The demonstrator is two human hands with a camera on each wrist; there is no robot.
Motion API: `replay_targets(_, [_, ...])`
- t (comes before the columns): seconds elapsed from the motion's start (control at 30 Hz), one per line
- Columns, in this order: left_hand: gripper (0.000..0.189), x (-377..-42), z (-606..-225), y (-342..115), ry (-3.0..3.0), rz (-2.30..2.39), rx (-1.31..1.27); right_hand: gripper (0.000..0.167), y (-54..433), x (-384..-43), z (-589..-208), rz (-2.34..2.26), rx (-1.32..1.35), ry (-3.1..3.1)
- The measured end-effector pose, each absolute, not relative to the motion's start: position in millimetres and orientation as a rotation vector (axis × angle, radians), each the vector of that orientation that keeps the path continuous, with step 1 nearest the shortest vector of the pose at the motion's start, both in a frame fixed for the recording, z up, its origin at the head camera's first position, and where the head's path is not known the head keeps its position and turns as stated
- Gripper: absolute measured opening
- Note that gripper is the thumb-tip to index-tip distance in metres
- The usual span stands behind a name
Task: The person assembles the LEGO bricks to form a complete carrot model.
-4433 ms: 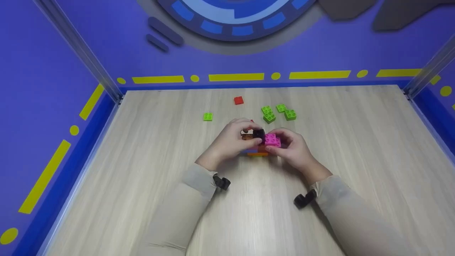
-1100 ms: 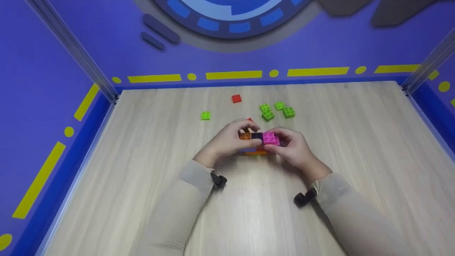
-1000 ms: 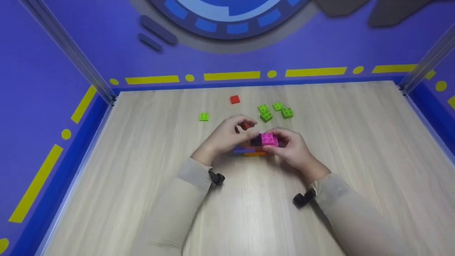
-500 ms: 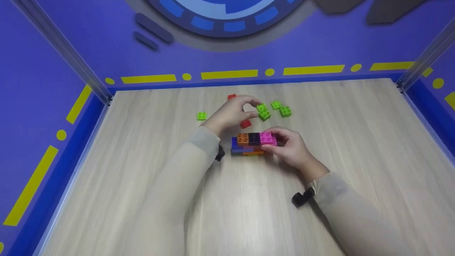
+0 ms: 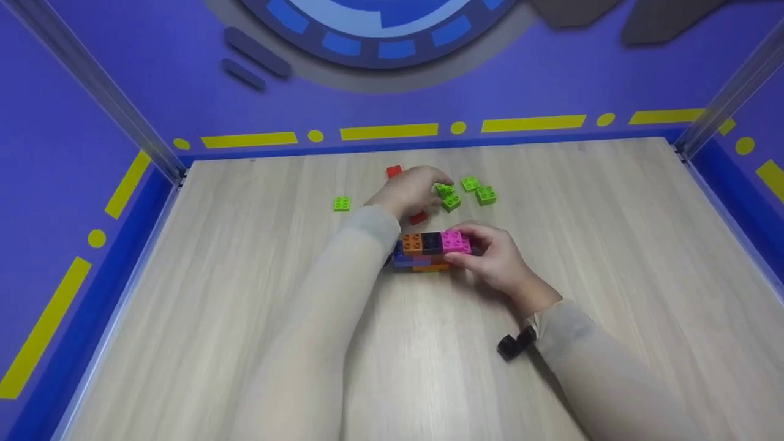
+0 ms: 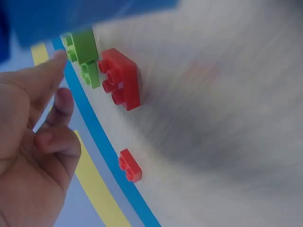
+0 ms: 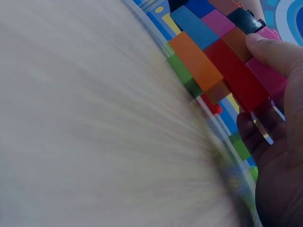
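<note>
In the head view my right hand (image 5: 490,257) holds the right end of a multicoloured toy-brick assembly (image 5: 422,257). Its top row shows an orange brick (image 5: 412,243), a black brick (image 5: 432,242) and a pink brick (image 5: 453,241). The right wrist view shows the thumb against its side and fingers curled beneath the red brick (image 7: 236,73). Beyond the assembly, my left hand (image 5: 413,187) reaches with parted fingers to a pair of green bricks (image 5: 451,201). In the left wrist view its fingertips are right beside the green bricks (image 6: 85,45), with nothing seen gripped.
A red brick (image 5: 418,217) lies just behind the assembly, below the left wrist. Another red brick (image 5: 394,171) lies farther back. One flat green brick (image 5: 342,204) sits to the left; two more, including a taller green brick (image 5: 486,195), lie right. A blue wall (image 5: 392,104) bounds the tabletop.
My left hand has let go of the assembly and moved away over it to the green bricks at the back. The black brick, earlier raised, now sits level in the top row. My right hand keeps its grip.
</note>
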State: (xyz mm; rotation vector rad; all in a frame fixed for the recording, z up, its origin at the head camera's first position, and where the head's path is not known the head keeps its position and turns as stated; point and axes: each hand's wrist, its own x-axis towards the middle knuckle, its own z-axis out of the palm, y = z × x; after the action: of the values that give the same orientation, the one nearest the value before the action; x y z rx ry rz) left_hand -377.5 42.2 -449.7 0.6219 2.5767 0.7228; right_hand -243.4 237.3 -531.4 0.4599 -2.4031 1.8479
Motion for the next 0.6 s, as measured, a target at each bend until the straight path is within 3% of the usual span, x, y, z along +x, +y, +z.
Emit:
replay_targets(0.17, [0.055,-378.9,-452.2,40.1,2.570,0.641,0.680,0.045,234.2,-243.1,-531.8,1.861,0.457,-2.398])
replay_targets(0.4, [0.044,-377.8,-453.1,42.2,2.613,0.582,0.758,0.045,236.0,-241.9,-529.2,1.870,0.442,-2.404])
replay_targets(0.6, [0.051,-377.3,-456.8,42.7,2.627,0.528,0.836,0.044,236.0,-243.4,-531.6,1.879,0.467,-2.388])
